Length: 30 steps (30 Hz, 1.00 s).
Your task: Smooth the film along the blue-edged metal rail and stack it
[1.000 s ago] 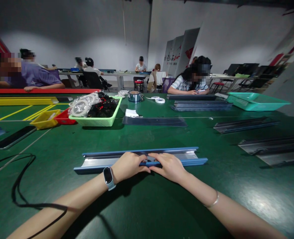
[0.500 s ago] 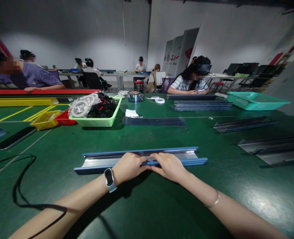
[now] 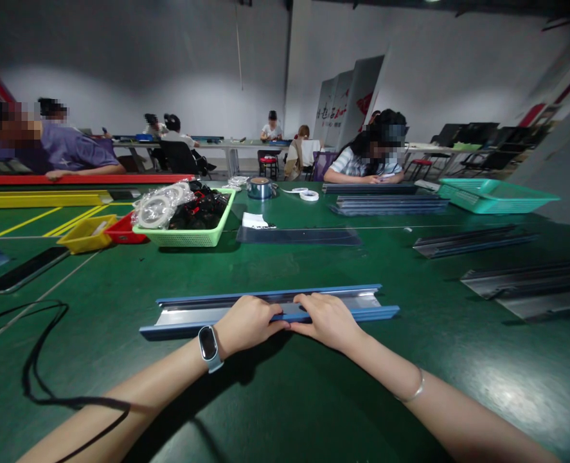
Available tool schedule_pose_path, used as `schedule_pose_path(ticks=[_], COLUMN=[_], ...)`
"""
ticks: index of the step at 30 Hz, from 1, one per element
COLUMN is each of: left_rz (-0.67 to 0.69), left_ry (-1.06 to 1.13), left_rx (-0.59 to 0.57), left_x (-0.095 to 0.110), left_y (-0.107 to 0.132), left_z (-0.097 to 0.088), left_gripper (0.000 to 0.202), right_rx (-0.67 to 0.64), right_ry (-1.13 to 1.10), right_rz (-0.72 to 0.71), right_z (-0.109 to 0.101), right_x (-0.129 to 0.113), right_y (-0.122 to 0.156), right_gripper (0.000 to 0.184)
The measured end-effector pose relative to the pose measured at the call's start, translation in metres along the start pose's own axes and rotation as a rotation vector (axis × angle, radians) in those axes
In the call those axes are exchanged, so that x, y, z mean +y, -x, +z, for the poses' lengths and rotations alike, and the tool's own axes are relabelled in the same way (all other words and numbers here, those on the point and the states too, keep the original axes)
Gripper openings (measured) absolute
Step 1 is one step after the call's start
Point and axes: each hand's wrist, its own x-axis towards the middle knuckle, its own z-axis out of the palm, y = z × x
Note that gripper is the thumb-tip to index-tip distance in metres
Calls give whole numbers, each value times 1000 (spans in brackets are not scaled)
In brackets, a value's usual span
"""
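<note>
A blue-edged metal channel profile [image 3: 183, 315] lies lengthwise across the green table in front of me, its silvery inside facing up. My left hand [image 3: 250, 321] grips the near blue edge around the middle, thumb on the outer side and fingers over the top. Close beside it on the right, my right hand [image 3: 326, 319] pinches the same edge in the same manner. The thumbs almost meet. What the fingertips touch inside the channel is partly hidden.
A green basket [image 3: 183, 238] of black parts and bagged white rolls stands beyond, near red [image 3: 126, 233] and yellow bins [image 3: 86, 238]. More profiles [image 3: 545, 292] lie to the right. A black cable [image 3: 36, 360] crosses my left forearm. A person [image 3: 371, 154] sits opposite.
The view has shifted slightly. My right hand's fingertips have moved a little apart from the left hand's along the edge. Both hands keep hold of the profile.
</note>
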Motion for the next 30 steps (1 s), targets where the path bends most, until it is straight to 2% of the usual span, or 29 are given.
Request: schedule_pose_path(ticks=[9,17,22,30], left_rz=[16,19,6,1], left_ry=[1,-19,-35,-53], left_rx=[-23,-60,-99,-88], left_x=[-3,-4,-6,-5], left_y=[2,3,6,5], left_z=[-4,-11,-15,-13], left_gripper=[31,31,33,30], right_rx=[-1,6,7,-10], right_ry=[102,103,79,93], right_rz=[20,28,-1,17], right_z=[6,-5,1,5], right_x=[-2,-5,-2,-2], right_y=[-6,0,-1,-3], right_gripper=[49,42,45,46])
